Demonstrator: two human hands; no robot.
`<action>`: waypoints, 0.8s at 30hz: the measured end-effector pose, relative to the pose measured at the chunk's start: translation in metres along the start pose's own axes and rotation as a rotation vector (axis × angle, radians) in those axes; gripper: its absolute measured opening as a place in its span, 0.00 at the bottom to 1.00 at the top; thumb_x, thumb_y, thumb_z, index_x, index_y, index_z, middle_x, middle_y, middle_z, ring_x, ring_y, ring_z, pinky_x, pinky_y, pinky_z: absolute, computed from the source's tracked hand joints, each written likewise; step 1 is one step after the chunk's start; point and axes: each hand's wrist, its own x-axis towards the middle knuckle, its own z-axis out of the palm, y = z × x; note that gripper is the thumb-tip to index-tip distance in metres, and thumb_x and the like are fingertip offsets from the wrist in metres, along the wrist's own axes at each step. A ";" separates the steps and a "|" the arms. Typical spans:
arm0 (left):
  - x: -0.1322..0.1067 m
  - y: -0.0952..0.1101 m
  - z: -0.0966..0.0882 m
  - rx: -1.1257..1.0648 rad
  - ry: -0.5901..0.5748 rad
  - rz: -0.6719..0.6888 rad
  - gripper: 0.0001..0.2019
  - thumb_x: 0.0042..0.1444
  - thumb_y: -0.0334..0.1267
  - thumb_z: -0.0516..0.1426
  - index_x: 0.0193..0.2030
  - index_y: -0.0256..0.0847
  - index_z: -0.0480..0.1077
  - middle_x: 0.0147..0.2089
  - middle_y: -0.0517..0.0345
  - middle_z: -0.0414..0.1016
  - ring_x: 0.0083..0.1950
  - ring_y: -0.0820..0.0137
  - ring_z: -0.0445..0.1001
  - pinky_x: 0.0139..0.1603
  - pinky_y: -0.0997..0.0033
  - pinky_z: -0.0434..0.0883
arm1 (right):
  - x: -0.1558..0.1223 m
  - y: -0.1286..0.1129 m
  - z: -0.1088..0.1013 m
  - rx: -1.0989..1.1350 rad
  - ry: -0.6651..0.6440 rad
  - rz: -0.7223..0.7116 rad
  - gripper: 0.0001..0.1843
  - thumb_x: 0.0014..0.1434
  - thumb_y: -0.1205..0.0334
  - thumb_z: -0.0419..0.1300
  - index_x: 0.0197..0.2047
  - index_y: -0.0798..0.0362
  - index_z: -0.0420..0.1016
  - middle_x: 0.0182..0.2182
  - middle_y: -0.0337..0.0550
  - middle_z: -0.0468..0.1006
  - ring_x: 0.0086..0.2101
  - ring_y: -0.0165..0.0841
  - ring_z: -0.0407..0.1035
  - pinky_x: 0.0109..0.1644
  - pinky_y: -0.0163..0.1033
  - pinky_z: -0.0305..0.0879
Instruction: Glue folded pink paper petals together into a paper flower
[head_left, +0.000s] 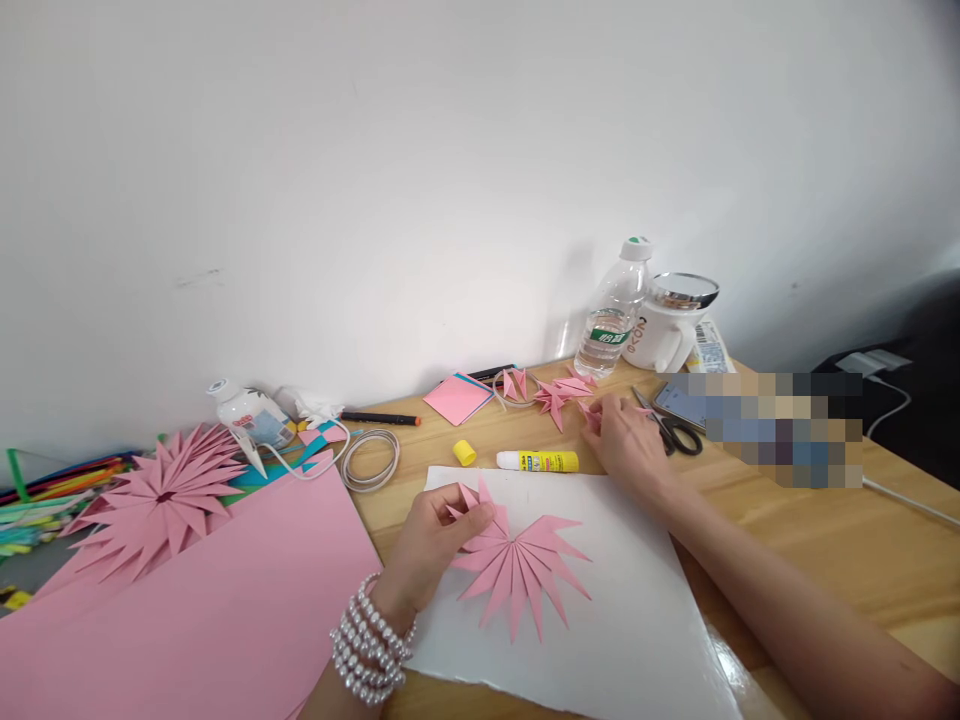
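2 hands (pixel 427 545) (pixel 626 440) — 1 bottle (pixel 611 320)

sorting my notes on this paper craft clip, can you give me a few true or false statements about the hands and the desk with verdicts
1. The left hand pinches the edge of the half-made pink paper fan on the white sheet. True.
2. The right hand holds the scissors. False: the scissors lie on the table beside it; its fingers are at the loose pink folded pieces.
3. The glue stick stands upright. False: it lies flat, above the sheet.
4. A finished pink flower lies at the far left. True.
5. The water bottle stands beside a white mug. True.
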 end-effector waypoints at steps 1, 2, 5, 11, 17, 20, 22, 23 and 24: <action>0.000 0.000 0.000 0.001 0.010 0.002 0.17 0.45 0.47 0.61 0.20 0.38 0.60 0.19 0.67 0.56 0.19 0.81 0.52 0.18 0.80 0.50 | -0.001 -0.002 -0.002 0.056 0.030 0.003 0.06 0.56 0.62 0.52 0.34 0.57 0.64 0.29 0.52 0.72 0.32 0.43 0.69 0.29 0.39 0.58; 0.000 0.000 0.000 0.003 0.020 0.007 0.17 0.45 0.47 0.61 0.21 0.38 0.60 0.19 0.67 0.56 0.19 0.81 0.52 0.18 0.79 0.50 | -0.002 -0.004 -0.005 0.151 0.072 0.003 0.07 0.55 0.60 0.53 0.34 0.56 0.64 0.31 0.52 0.71 0.32 0.42 0.69 0.29 0.40 0.59; -0.001 0.001 0.000 0.016 0.037 0.025 0.16 0.45 0.47 0.61 0.21 0.37 0.61 0.19 0.68 0.55 0.19 0.80 0.52 0.19 0.79 0.51 | -0.010 -0.015 -0.013 0.687 0.130 -0.034 0.12 0.53 0.54 0.56 0.34 0.54 0.62 0.35 0.50 0.71 0.32 0.38 0.70 0.31 0.41 0.65; -0.001 0.002 -0.001 0.118 0.003 0.089 0.17 0.46 0.47 0.60 0.20 0.37 0.61 0.21 0.66 0.57 0.22 0.78 0.53 0.22 0.78 0.52 | -0.031 -0.038 -0.026 1.461 -0.427 -0.110 0.15 0.48 0.52 0.63 0.27 0.54 0.67 0.31 0.42 0.73 0.31 0.32 0.70 0.38 0.39 0.69; -0.001 0.005 0.000 0.190 -0.033 0.069 0.17 0.47 0.47 0.59 0.20 0.38 0.60 0.20 0.67 0.54 0.21 0.79 0.48 0.20 0.77 0.47 | -0.039 -0.041 -0.023 1.511 -0.779 -0.092 0.13 0.49 0.54 0.64 0.26 0.57 0.74 0.38 0.47 0.75 0.42 0.36 0.70 0.47 0.41 0.68; 0.000 0.004 0.000 0.225 -0.035 0.072 0.17 0.47 0.47 0.58 0.20 0.38 0.60 0.19 0.67 0.53 0.21 0.79 0.48 0.20 0.77 0.47 | -0.041 -0.039 -0.018 1.539 -0.839 -0.052 0.13 0.47 0.57 0.66 0.35 0.55 0.75 0.35 0.44 0.76 0.36 0.34 0.72 0.44 0.43 0.70; 0.000 0.003 -0.001 0.237 -0.042 0.073 0.17 0.47 0.47 0.58 0.20 0.38 0.60 0.20 0.66 0.54 0.21 0.79 0.49 0.21 0.77 0.48 | -0.042 -0.039 -0.016 1.566 -0.870 -0.033 0.18 0.46 0.57 0.66 0.41 0.54 0.73 0.35 0.43 0.76 0.35 0.34 0.73 0.45 0.45 0.70; 0.001 0.003 -0.001 0.240 -0.041 0.074 0.17 0.47 0.47 0.58 0.20 0.38 0.60 0.20 0.66 0.55 0.21 0.79 0.50 0.21 0.77 0.48 | -0.043 -0.040 -0.015 1.567 -0.887 -0.032 0.19 0.47 0.56 0.65 0.43 0.54 0.73 0.35 0.44 0.77 0.36 0.34 0.73 0.47 0.47 0.69; 0.001 0.002 -0.001 0.242 -0.036 0.077 0.17 0.47 0.47 0.58 0.20 0.38 0.60 0.20 0.66 0.55 0.21 0.79 0.50 0.21 0.77 0.48 | -0.044 -0.040 -0.014 1.563 -0.907 -0.037 0.19 0.48 0.55 0.64 0.43 0.54 0.73 0.35 0.44 0.77 0.36 0.35 0.74 0.49 0.48 0.67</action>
